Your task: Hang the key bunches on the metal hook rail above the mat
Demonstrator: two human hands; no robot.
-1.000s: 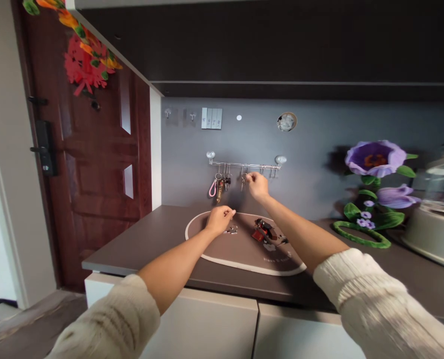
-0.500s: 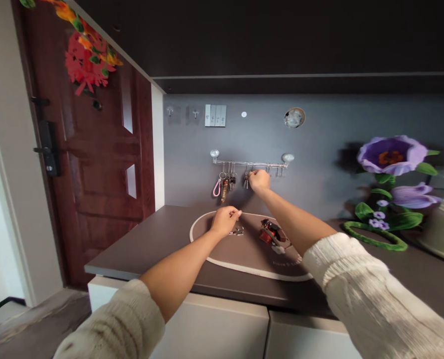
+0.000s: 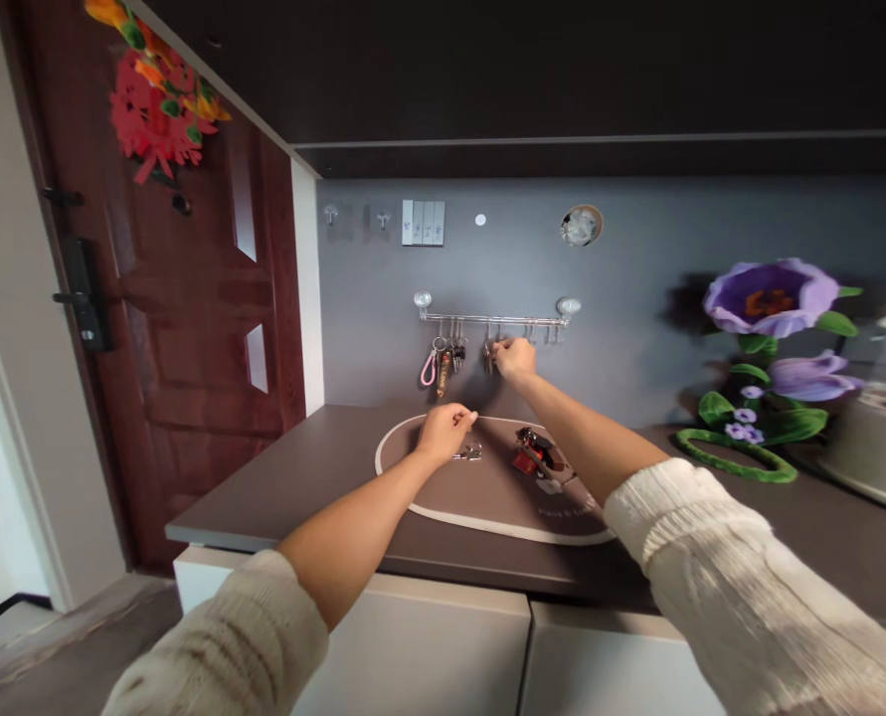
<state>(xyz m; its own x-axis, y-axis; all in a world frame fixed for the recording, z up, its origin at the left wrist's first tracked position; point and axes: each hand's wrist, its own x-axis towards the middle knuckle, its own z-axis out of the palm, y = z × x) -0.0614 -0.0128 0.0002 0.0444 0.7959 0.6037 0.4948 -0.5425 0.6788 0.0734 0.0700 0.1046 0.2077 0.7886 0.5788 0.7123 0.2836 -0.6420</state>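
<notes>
Right hand (image 3: 515, 360) partly hides keys (image 3: 488, 359); grip unclear.

Two bare hands (image 3: 515, 360), one clear hook rail (image 3: 513, 320) with two round clear end mounts (image 3: 423, 299), one pink loop strap (image 3: 429, 369), one pale-edged brown oval mat (image 3: 479, 497), two clear wall hooks (image 3: 383, 220), one pale rectangular wall plate (image 3: 423, 223), one dark red door (image 3: 181, 398) and two large purple fabric flowers (image 3: 775, 296) show; the metal keys (image 3: 488, 358) are too tiny to count.

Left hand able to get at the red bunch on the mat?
Probably yes: mostly bare mat lies between left hand and red bunch, with small metal pieces near the hand; the right forearm is beyond the bunch.
</notes>
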